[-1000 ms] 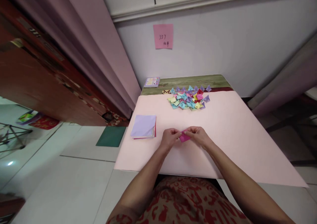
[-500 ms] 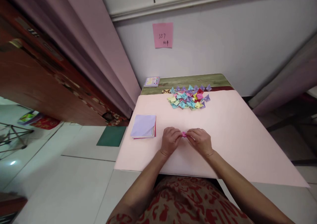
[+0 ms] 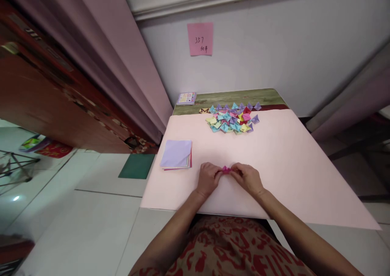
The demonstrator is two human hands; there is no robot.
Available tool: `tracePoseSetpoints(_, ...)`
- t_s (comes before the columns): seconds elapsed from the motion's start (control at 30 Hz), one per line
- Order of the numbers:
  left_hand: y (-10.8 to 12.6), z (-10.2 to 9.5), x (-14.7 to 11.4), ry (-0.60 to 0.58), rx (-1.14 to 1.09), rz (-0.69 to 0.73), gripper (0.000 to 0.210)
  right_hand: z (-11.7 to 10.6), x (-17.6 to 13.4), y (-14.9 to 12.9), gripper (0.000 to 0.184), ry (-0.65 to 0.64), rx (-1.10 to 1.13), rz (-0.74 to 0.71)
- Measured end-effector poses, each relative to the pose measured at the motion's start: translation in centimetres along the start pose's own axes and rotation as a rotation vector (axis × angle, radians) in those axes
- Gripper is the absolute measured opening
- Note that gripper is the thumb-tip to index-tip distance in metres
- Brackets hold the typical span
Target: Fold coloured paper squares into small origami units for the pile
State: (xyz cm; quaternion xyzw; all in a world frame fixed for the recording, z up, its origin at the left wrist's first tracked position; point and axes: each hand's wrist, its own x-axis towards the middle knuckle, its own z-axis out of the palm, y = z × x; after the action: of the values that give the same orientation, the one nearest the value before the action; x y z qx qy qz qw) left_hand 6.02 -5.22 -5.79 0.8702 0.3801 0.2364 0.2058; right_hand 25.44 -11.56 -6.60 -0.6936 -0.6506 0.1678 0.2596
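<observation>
A small folded magenta paper piece (image 3: pixel 226 169) is pinched at both ends between my two hands, over the front middle of the table. My left hand (image 3: pixel 208 177) closes its thumb and fingertips on the left end. On the right end my right hand (image 3: pixel 248 177) does the same. Parts of the paper are covered by the fingertips. Left of my hands lies a stack of square paper sheets (image 3: pixel 176 154) with a lilac one on top. Farther back sits a pile of folded paper pieces (image 3: pixel 233 120) in blue, purple, yellow, pink and red.
A pale pink cover (image 3: pixel 292 166) lies over most of the table. At its far left corner is a small printed pack (image 3: pixel 187 98). A pink note (image 3: pixel 200 39) is stuck to the wall behind. A curtain (image 3: pixel 134 56) and a red-brown door (image 3: pixel 61 101) stand on the left.
Both hands have shifted slightly toward me with the magenta paper. More of the paper shows between the fingertips, with a raised point in its middle.
</observation>
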Motion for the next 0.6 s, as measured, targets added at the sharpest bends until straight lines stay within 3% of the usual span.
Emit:
tracePoseSetpoints(0.27,0.7,0.6,0.4,0.037,-0.016,-0.148,0.007,0.3,0.7,-0.6,0.016,0.021,0.072,0.086)
tracePoseSetpoints(0.47,0.6,0.7,-0.2,0.062,-0.070,-0.150,0.004,1.3,-0.4,-0.3,0.025,0.121,0.077,0.160)
tracePoseSetpoints(0.6,0.4,0.8,-0.6,0.091,-0.085,-0.123,0.004,1.8,-1.3,-0.1,0.023,0.156,-0.036,0.085)
